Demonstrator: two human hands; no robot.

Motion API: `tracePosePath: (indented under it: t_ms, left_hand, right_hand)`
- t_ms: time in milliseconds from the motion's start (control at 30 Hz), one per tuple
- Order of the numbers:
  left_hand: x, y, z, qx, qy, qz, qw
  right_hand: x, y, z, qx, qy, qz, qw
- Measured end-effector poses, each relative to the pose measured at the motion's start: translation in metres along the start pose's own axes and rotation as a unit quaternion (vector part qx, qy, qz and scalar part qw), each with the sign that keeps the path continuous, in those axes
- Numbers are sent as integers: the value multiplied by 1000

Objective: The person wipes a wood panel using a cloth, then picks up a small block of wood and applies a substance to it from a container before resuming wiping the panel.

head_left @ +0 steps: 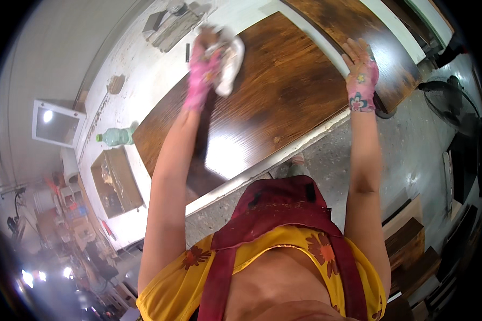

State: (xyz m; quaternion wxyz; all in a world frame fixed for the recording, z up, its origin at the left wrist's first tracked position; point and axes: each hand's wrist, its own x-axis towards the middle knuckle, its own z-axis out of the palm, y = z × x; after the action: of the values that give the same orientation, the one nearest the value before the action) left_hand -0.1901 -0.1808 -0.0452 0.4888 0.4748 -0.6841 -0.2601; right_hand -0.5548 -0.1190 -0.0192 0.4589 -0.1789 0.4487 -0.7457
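Note:
A dark brown wood-grain board (284, 80) lies flat on a white worktable (163, 80). Pressed to its far left part is a crumpled white cloth (231, 67), with my left hand (202, 67) closed on it. That hand wears a pink patterned fingerless glove and is slightly blurred by motion. My right hand (362, 72), gloved in pink with flowers, has its fingers stretched out. It rests at the left edge of a second brown board (380, 43), beside the gap between the two boards, and holds nothing.
Left of the board are a pale green plastic bottle (115, 137) lying on its side and an open cardboard box (118, 182). A small block (115, 84) sits farther back. A black fan (450, 96) stands at right, with stacked boards (407, 241) below.

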Motion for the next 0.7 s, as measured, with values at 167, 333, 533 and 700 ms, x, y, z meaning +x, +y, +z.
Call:
tracePosePath:
  t_ms: [167,333,533,700]
  left_hand:
    - [72,64,134,167,-89,98,977]
    - [24,111,161,55,-306,162,936]
    - [-56,145,140,-150,-434,264,849]
    - [-116,144,91,-216,-487,257,806]
  right_hand:
    - [-6,-4,7,21,5,-15,1000]
    - [14,5,-15,116,-15,-84,990]
    - [-10,-24,-52,82,-115,-166,976]
    - [-96,-35,-73,-16,-110,-143,983]
